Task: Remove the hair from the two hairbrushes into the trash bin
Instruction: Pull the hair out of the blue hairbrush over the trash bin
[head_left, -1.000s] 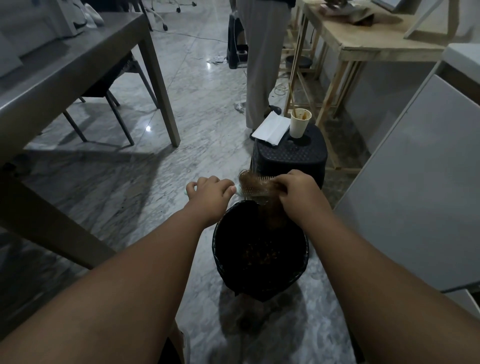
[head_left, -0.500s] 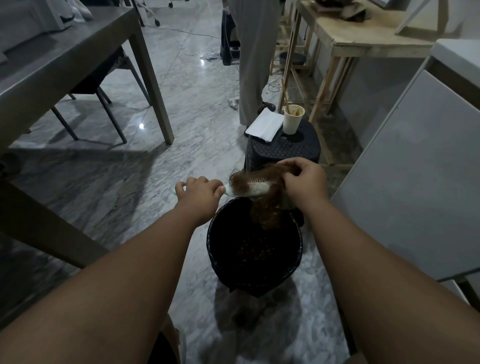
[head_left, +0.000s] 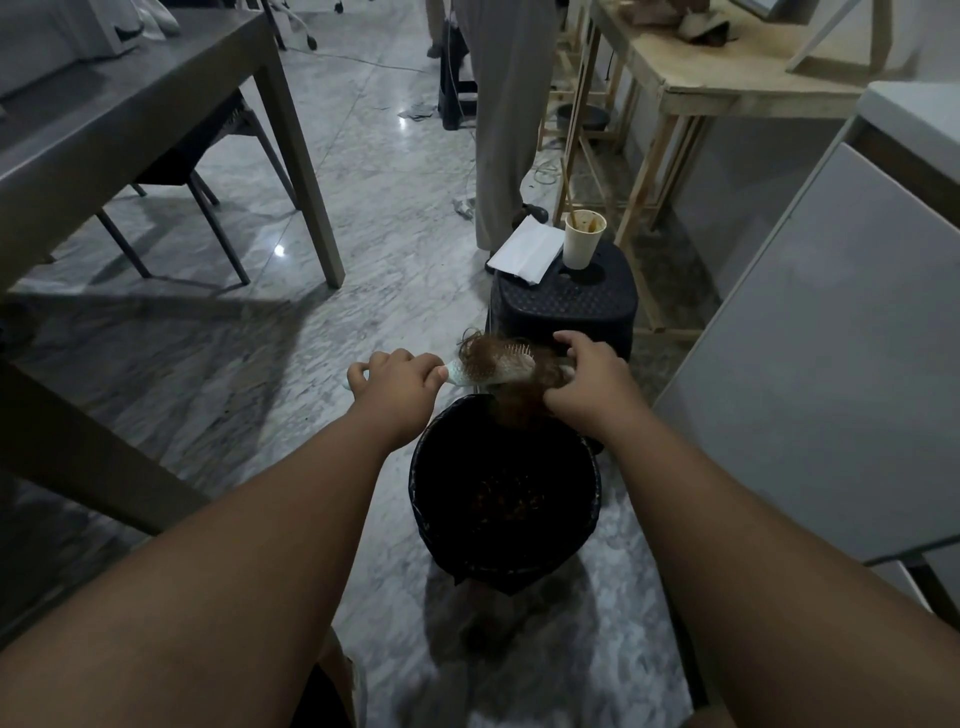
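Note:
My left hand (head_left: 397, 384) grips the handle of a pale hairbrush (head_left: 506, 366), held level just above the far rim of a black trash bin (head_left: 431, 499) on the floor. Brown hair (head_left: 480, 358) is tangled over the brush's bristles. My right hand (head_left: 592, 387) pinches a clump of that hair at the brush's right end, and strands hang from it down toward the bin's opening. Loose brown hair lies at the bin's bottom. Only one brush is in view.
A black plastic stool (head_left: 597, 306) stands just beyond the bin, with a paper cup (head_left: 584, 244) and a white folded paper (head_left: 524, 249) on it. A person's trouser legs (head_left: 501, 119) stand behind. Grey table (head_left: 130, 119) at left, white cabinet (head_left: 831, 364) at right, wooden bench (head_left: 727, 73) behind.
The brush and both hands rose slightly from the bin's mouth toward its far rim. My right hand has drawn more hair off the bristles to the right, baring part of the pale pad.

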